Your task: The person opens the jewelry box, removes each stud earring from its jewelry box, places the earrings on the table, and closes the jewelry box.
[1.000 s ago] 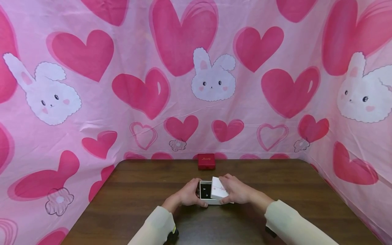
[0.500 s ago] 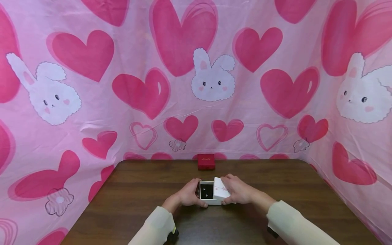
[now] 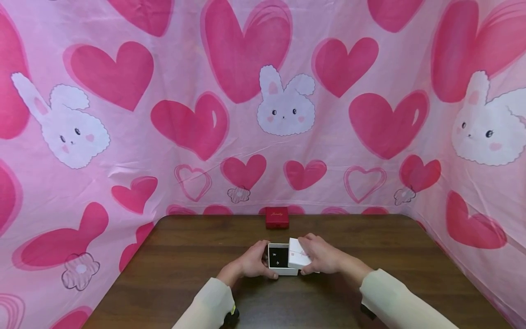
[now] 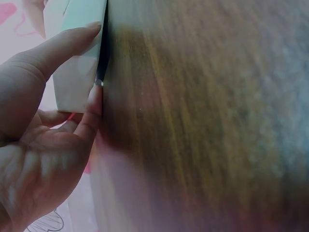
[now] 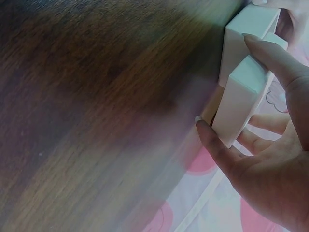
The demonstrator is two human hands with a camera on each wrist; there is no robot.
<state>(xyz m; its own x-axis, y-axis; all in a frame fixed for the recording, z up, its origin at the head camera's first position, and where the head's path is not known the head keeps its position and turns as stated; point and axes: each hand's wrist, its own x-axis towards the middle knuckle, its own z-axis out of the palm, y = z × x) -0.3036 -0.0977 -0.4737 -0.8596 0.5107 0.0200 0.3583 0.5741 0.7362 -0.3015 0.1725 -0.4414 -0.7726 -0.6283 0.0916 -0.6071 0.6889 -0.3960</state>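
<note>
1. Box (image 3: 286, 272) midway between the side edges of the counter (image 3: 176, 256): left hand (image 3: 252, 260) curled round it, right hand (image 3: 322, 256) gripping its white lid (image 3: 297, 255).
2. Snagging lid might tip the box, spilling star-shaped pieces (image 3: 277, 262).

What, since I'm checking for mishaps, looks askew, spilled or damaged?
Only the lid looks askew: in the right hand, off-centre and angled to the box, baring its black insert. No spill or damage shows.

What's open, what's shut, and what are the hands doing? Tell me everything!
White box: open, black lining showing
White lid: tilted at the box's right end
Red box: shut
Left hand: holding the white box
Right hand: holding the white lid
</note>
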